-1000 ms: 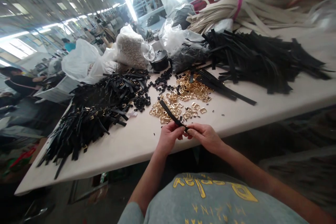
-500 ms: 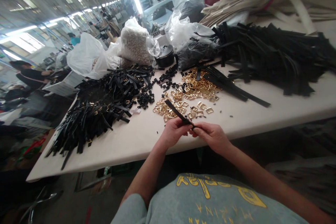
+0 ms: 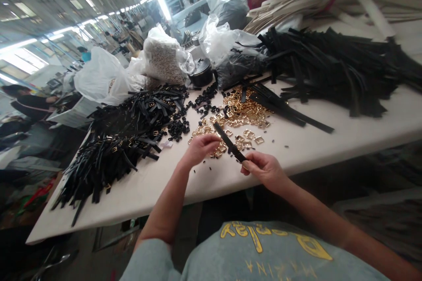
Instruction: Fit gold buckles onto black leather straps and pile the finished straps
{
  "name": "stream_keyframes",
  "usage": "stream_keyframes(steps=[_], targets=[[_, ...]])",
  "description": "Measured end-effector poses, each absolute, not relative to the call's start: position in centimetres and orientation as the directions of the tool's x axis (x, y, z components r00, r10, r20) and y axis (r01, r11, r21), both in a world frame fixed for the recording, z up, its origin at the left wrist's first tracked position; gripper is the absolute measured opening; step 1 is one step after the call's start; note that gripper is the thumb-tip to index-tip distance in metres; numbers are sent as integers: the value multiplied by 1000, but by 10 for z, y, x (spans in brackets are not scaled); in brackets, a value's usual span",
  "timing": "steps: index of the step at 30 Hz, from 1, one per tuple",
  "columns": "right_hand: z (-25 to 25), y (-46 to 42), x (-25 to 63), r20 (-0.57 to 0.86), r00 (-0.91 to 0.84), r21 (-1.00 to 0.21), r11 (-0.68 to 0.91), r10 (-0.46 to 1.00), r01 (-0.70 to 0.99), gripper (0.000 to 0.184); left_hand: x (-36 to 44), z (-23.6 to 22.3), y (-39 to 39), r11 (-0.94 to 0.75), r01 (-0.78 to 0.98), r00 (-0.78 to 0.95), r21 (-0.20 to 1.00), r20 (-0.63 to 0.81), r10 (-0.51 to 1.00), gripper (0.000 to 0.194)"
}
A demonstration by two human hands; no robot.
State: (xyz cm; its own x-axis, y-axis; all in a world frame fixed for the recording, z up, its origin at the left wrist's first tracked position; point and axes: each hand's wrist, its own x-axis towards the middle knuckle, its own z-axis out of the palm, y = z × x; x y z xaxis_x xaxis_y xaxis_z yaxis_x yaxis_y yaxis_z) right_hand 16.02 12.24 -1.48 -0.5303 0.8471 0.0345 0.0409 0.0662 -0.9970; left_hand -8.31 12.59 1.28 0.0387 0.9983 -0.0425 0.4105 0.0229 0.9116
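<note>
Fingers of my right hand [image 3: 266,171] pinched a flat, black, leather-like strap [image 3: 226,138] by its near end over the cream surface [image 3: 158,175]; whether my left hand [image 3: 199,149] held anything, I couldn't tell. I judged the strap light, pliable, best gripped there.

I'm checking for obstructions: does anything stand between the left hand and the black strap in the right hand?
Nothing visible does: the left hand is close beside the black strap that the right hand holds. The gold buckles lie on the table beneath.
</note>
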Motion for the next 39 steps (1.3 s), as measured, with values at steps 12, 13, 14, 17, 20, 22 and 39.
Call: stream_keyframes(steps=[12, 13, 14, 17, 20, 22, 39], targets=[[-19, 122, 157, 8, -529, -999, 27, 849, 29, 19, -147, -1, 191, 107, 980, -128, 168, 124, 984, 25], [-19, 122, 157, 7, -529, -999, 29, 848, 33, 19, -148, -1, 191, 127, 977, -151, 171, 133, 980, 21], [-18, 122, 157, 7, -529, -999, 30, 848, 35, 20, -148, 0, 190, 145, 971, -173, 189, 143, 975, 17], [-18, 122, 156, 11, -521, -999, 33, 854, 32, 20, -148, 2, 183, 197, 913, -275, 358, 179, 945, 4], [-19, 122, 156, 15, -514, -999, 30, 858, 21, 21, -138, 4, 167, 179, 635, -404, 752, 124, 906, 15], [-20, 122, 155, 14, -509, -1000, 25, 860, 15, 23, -125, 4, 150, 122, 272, -415, 954, 2, 910, 27], [-11, 115, 146, 82, -453, -997, 72, 888, -39, 27, -14, -1, 68, 127, -424, -214, 897, -235, 948, 34]])
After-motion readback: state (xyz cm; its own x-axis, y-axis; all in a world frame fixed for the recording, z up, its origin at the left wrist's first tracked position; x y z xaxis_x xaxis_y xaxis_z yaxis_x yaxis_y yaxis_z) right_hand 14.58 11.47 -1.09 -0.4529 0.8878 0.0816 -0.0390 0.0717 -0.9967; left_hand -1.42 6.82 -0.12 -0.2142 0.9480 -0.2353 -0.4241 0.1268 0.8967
